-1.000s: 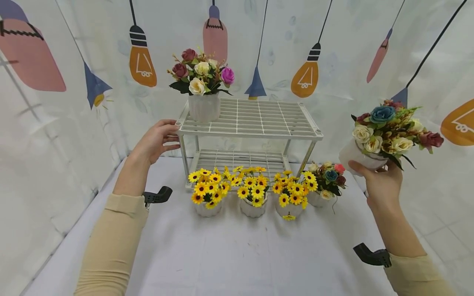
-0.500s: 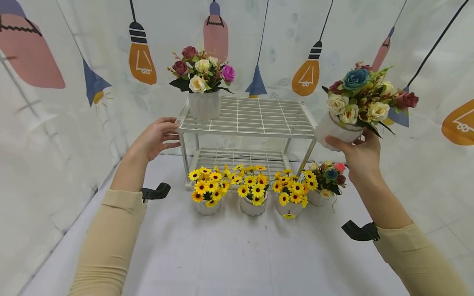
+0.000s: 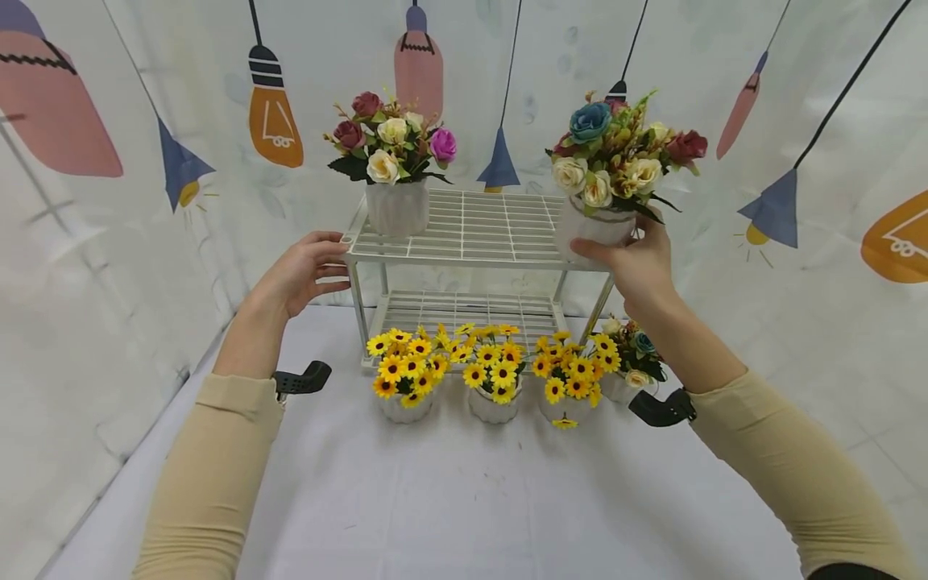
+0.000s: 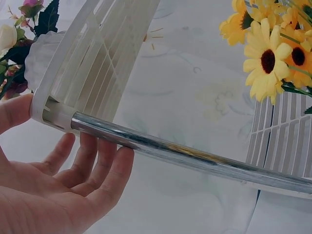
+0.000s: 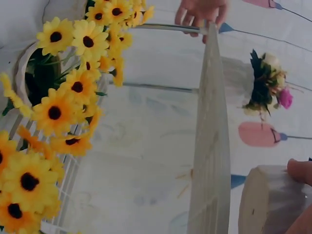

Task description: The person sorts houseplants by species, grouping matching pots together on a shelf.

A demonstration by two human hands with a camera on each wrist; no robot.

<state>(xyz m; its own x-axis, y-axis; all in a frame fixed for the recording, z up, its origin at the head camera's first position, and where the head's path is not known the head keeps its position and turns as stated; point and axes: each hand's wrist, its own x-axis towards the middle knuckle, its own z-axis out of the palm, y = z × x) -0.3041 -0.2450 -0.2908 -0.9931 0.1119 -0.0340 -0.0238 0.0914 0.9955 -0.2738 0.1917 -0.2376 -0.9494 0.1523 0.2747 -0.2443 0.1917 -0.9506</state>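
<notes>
My left hand (image 3: pixel 312 270) holds the left front corner of a white two-tier wire rack (image 3: pixel 500 229). In the left wrist view its thumb lies at the top corner and its fingertips (image 4: pixel 124 156) meet the metal leg. My right hand (image 3: pixel 638 262) grips a white flowerpot (image 3: pixel 590 229) of artificial roses, blue, cream and dark red, over the right end of the top shelf. The right wrist view shows a narrow gap between the pot's base (image 5: pixel 256 200) and the shelf (image 5: pixel 212 141). Another potted rose arrangement (image 3: pixel 397 205) stands upright on the top shelf's left end.
In front of the lower shelf stand three white pots of yellow daisies, left (image 3: pixel 406 407), middle (image 3: pixel 495 403) and right (image 3: pixel 565 407). A smaller rose pot (image 3: pixel 623 387), partly behind my right forearm, is to their right. A printed cloth (image 3: pixel 536 80) hangs behind the rack.
My right hand has carried the rose pot leftward and up from the right side to over the top shelf's right end. The left hand stays at the rack corner.
</notes>
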